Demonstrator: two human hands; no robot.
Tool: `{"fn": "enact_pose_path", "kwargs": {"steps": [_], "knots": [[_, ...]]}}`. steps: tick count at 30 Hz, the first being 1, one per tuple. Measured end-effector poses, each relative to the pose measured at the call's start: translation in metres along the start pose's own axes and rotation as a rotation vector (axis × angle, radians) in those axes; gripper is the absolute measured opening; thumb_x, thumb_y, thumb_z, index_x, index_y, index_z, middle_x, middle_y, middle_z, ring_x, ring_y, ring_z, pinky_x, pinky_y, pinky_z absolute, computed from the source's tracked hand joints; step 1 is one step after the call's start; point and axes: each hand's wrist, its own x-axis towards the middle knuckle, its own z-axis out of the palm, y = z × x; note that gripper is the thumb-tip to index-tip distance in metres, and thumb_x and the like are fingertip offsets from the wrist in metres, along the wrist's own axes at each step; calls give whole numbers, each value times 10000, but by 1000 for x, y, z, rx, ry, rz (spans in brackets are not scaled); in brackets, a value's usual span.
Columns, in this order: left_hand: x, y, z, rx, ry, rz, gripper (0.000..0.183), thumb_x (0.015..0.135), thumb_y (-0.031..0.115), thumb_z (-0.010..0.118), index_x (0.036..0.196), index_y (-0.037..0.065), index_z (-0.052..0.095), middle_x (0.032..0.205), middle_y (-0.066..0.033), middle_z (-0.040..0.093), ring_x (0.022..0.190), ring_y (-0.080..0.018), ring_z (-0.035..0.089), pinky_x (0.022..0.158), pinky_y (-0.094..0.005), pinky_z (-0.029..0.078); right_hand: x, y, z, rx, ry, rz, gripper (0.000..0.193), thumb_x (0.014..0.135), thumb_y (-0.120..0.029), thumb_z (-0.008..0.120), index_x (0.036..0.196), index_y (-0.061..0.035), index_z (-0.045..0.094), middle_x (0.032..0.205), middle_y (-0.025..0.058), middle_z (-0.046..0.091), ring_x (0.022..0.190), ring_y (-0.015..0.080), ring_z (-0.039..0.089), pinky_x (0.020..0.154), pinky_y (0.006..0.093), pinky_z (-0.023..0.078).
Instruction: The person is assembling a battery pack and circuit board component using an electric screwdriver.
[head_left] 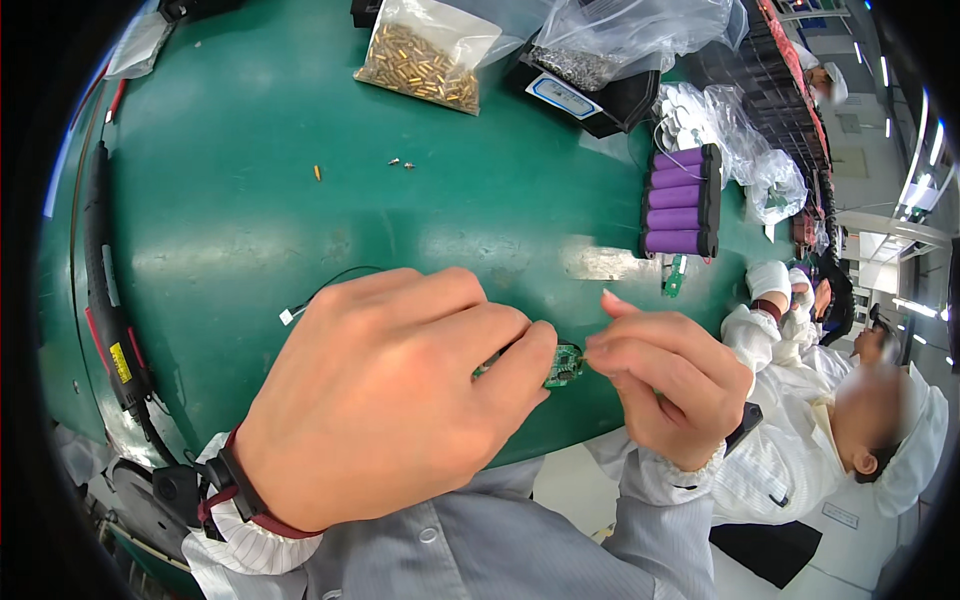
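My left hand point(390, 385) is closed around a small green circuit board point(565, 366), and only its right end shows past the fingers. A thin black wire with a white connector point(287, 316) comes out beyond the back of this hand onto the table. At the board's right edge, the thumb and fingertips of my right hand point(675, 375) are pinched together. A tiny brass-coloured bit shows at those fingertips, too small to name. Farther off lie one brass standoff point(317, 173) and two small screws point(401, 164) on the green table point(230, 215).
A bag of brass standoffs point(425, 55) and a black bin of screws point(580, 80) stand at the back. To the right are a purple battery pack point(677, 203) and another green board point(675, 277). An electric screwdriver point(105, 270) hangs at left. A co-worker point(810, 430) sits at right.
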Motion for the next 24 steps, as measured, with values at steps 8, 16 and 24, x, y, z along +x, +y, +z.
{"fn": "enact_pose_path", "kwargs": {"steps": [8,16,24], "knots": [[1,-1,-2,-3,-19,17,352,649,128,867,968,35,751,910,-53,744,740,-221,682,576,-343,549,8,-11,-7,-275,-134,-166,209,724,28,747,921,69,692,909,146,696,824,272,717,888,456,657],[-1,-3,2,-2,6,5,348,638,119,867,960,52,752,907,-33,747,738,-214,676,566,-343,544,21,-19,-15,-330,-308,-157,216,743,-17,730,938,54,670,922,131,654,807,260,682,906,446,644],[-3,-4,2,17,-16,-3,295,668,157,872,917,87,730,852,7,715,751,-196,658,550,-346,518,29,-26,-19,-420,-369,-222,246,718,-13,733,948,53,675,912,130,654,803,260,684,902,439,645]]}}
